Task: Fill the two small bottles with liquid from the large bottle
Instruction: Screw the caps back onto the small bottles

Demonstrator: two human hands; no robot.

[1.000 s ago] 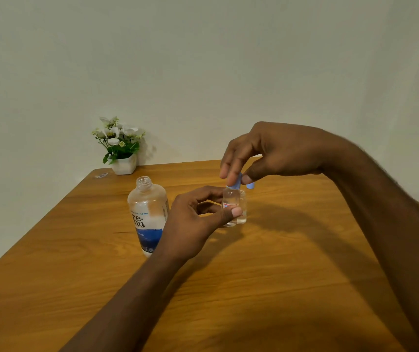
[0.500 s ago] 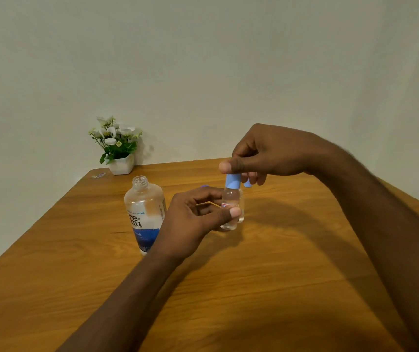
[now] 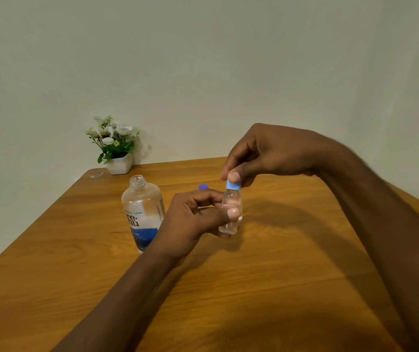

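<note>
My left hand (image 3: pixel 195 219) grips a small clear bottle (image 3: pixel 231 199) by its body, holding it upright just above the table. On its neck sits a light blue cap (image 3: pixel 233 185), which my right hand (image 3: pixel 267 153) pinches from above with thumb and fingers. A second small bottle stands directly behind the first and is almost wholly hidden. The large clear bottle (image 3: pixel 143 212), uncapped and with a blue and white label, stands upright on the table just left of my left hand. A purple-blue cap (image 3: pixel 203 186) lies on the table behind my left hand.
The wooden table (image 3: pixel 254 288) has its far edge against a plain wall. A white pot of white flowers (image 3: pixel 117 148) stands at the far left corner, with a small clear scrap (image 3: pixel 96 175) lying beside it.
My right hand has brought the light blue cap down onto the small bottle's neck and now pinches it there. The left hand has kept its hold on the bottle.
</note>
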